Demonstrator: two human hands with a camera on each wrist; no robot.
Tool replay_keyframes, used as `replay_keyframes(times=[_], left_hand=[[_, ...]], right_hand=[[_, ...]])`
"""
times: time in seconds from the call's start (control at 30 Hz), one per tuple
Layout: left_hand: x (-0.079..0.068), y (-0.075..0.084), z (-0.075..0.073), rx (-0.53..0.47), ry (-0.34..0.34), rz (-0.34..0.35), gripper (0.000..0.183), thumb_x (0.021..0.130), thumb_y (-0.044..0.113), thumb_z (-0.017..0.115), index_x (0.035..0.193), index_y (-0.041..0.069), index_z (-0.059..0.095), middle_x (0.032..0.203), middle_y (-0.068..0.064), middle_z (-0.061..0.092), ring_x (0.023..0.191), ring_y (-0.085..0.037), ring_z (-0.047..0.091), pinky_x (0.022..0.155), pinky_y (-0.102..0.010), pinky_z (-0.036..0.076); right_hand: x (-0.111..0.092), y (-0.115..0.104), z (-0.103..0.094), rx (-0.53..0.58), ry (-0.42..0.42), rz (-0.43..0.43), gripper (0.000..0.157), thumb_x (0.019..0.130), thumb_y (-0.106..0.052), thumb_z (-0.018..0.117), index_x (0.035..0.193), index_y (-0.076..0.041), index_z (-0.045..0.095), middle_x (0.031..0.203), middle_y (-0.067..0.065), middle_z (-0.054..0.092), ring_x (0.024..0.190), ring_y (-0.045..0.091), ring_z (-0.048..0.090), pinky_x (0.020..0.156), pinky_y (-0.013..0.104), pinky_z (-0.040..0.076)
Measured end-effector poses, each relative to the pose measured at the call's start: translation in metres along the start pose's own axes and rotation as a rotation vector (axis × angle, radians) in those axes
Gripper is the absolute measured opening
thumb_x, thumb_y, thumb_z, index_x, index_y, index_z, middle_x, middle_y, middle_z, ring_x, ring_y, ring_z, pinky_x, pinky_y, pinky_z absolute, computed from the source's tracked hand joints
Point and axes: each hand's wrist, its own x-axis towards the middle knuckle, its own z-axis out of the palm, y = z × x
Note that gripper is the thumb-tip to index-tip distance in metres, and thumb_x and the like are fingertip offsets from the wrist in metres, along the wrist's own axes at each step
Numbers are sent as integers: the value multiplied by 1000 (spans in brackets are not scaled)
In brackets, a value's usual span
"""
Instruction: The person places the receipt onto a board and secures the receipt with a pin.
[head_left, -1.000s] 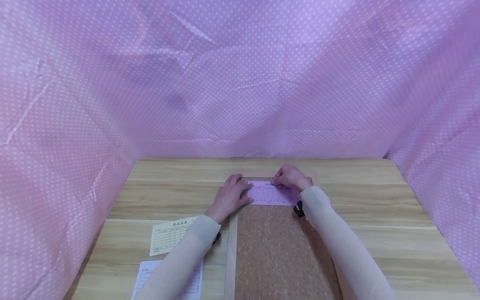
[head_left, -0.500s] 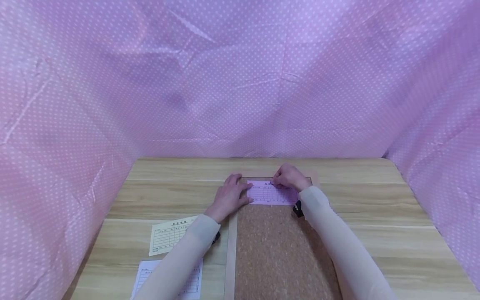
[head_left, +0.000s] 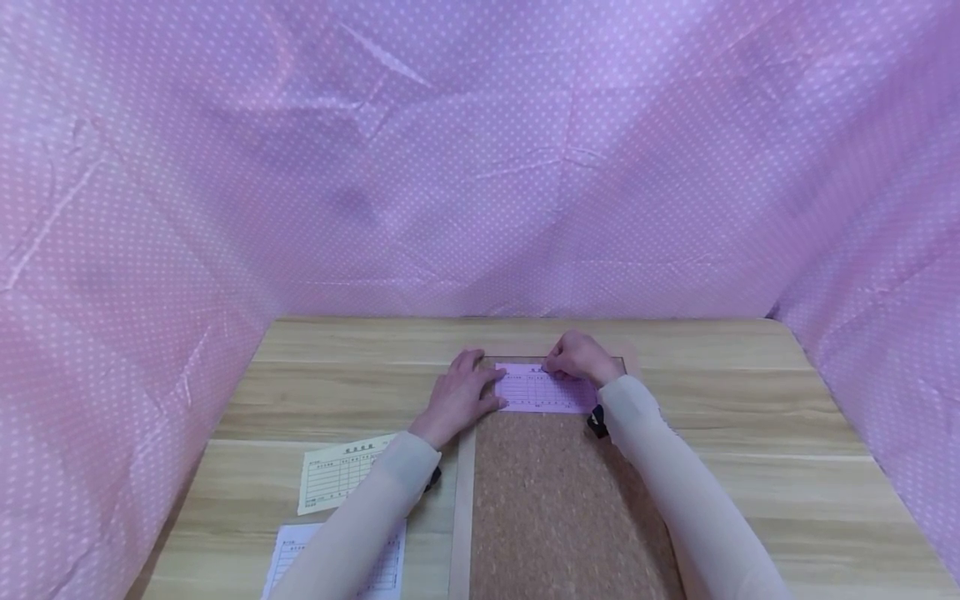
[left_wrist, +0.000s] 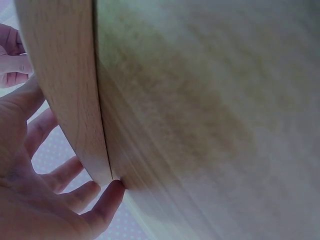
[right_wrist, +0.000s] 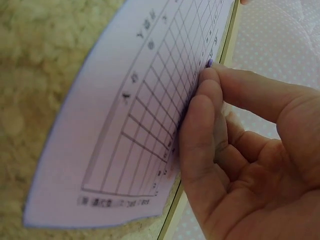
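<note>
Head: pink slip point(head_left: 525, 390) lying between left hand point(head_left: 459, 396) and right hand point(head_left: 579, 357), corkboard point(head_left: 562, 500) stretching below both; table point(head_left: 750, 417) running right of the grips. Left wrist: left hand lying spread along frame point(left_wrist: 67, 85) edge. Right wrist: right hand pinching small purple piece point(right_wrist: 209, 63) by slip's top edge.

The pink paper slip point(head_left: 525, 392), printed with a dark table, lies between the left hand point(head_left: 456, 397) and the right hand point(head_left: 579, 357). The cork board point(head_left: 562, 500), framed in pale wood, lies beneath both. The right fingertips pinch a small purple piece point(right_wrist: 209, 63) near the slip's far edge.
</note>
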Motion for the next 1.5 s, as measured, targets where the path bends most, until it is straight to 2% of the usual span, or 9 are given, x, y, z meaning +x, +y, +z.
replay_keyframes(times=[0.3,0.6,0.83,1.03,1.17,1.3,1.5], left_hand=[[-1,4,0,8,-6,-5,52,95,39,75,142,19,64,161,-17,35,149,-37,31,109,-63,38],[-2,6,-1,14,-8,-2,52,95,38,75,143,19,64,161,-18,35,149,-37,31,109,-63,39],[-2,7,-3,18,-10,-7,53,95,38,76,143,19,64,162,-18,35,149,-38,30,109,-63,39],[0,8,-4,11,-14,-8,55,94,38,77,143,18,63,161,-19,36,148,-39,32,109,-63,39],[3,7,-4,9,-24,-22,57,93,40,78,144,20,62,162,-18,35,149,-38,31,111,-63,38],[4,4,-3,20,-29,-30,59,92,42,78,144,20,62,162,-17,35,150,-37,31,112,-62,37],[2,-2,-1,21,-16,-20,60,91,43,78,143,18,62,163,-17,35,151,-36,30,114,-60,36]], right_hand=[[-4,0,-1,-19,6,0,14,93,-8,69,91,2,78,78,5,69,68,14,58,60,23,47],[-5,-2,-4,-180,38,1,19,90,-14,72,72,-5,74,63,-1,60,57,11,48,55,24,38],[-5,3,-4,-74,25,-18,35,91,-13,71,58,-7,61,53,-4,49,49,9,39,50,23,32],[-9,8,-6,1,9,-33,28,93,-12,71,66,-3,69,59,-1,58,52,8,44,50,22,36],[-14,11,-8,7,19,-74,23,93,-12,70,72,-1,73,62,0,61,54,8,45,52,21,36],[-23,12,-11,-20,29,-120,21,92,-9,67,74,0,71,66,3,62,58,10,46,56,24,37],[-39,11,-12,-27,73,-142,17,96,-11,65,100,2,75,87,7,70,77,16,59,73,30,48]])
